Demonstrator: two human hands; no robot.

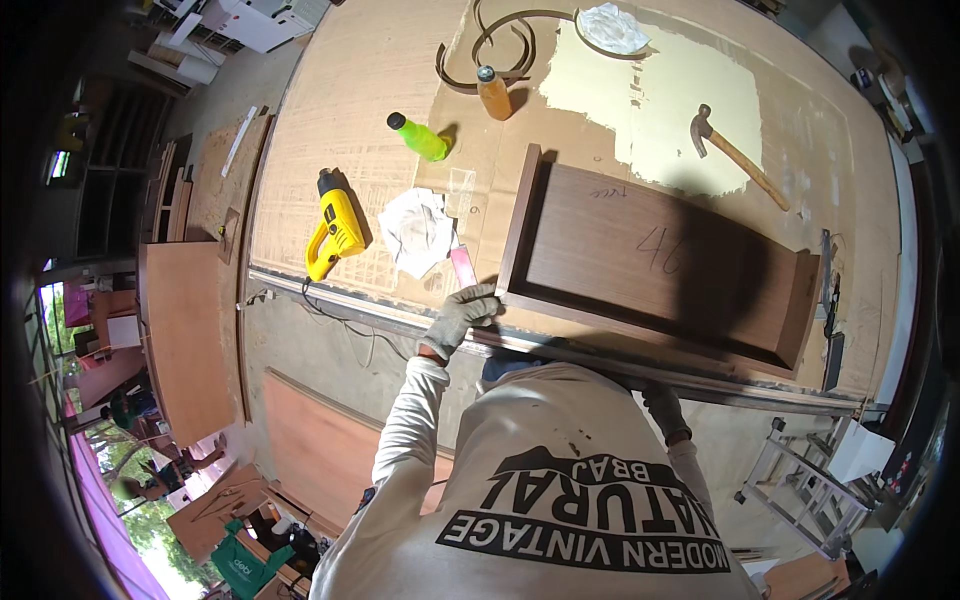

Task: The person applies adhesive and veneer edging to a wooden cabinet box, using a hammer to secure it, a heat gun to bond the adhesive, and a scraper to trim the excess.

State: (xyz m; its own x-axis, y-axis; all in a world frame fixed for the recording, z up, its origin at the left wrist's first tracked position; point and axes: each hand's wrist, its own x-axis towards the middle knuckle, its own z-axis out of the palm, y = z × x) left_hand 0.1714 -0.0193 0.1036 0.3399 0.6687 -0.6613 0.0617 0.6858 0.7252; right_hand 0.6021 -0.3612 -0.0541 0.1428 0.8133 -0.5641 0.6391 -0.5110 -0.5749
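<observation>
My left hand (463,318), in a grey glove, grips the front left corner of an open brown wooden box (615,215), which lies on the worktable (330,90). Just behind that hand are a pink strip (462,266) and a crumpled white cloth (413,228). A yellow heat gun (335,225) lies farther left. My right hand (662,407), gloved and in shadow, hangs by the table's front edge below the box; its fingers are too dark to make out. A shadow covers the box's right part.
A green bottle (423,138), an amber bottle (493,96), curved strips (520,20), another cloth (612,28) and a hammer (740,160) are at the back. Aluminium steps (800,490) stand at right, boards (185,340) at left. Other people (165,460) are at the far left.
</observation>
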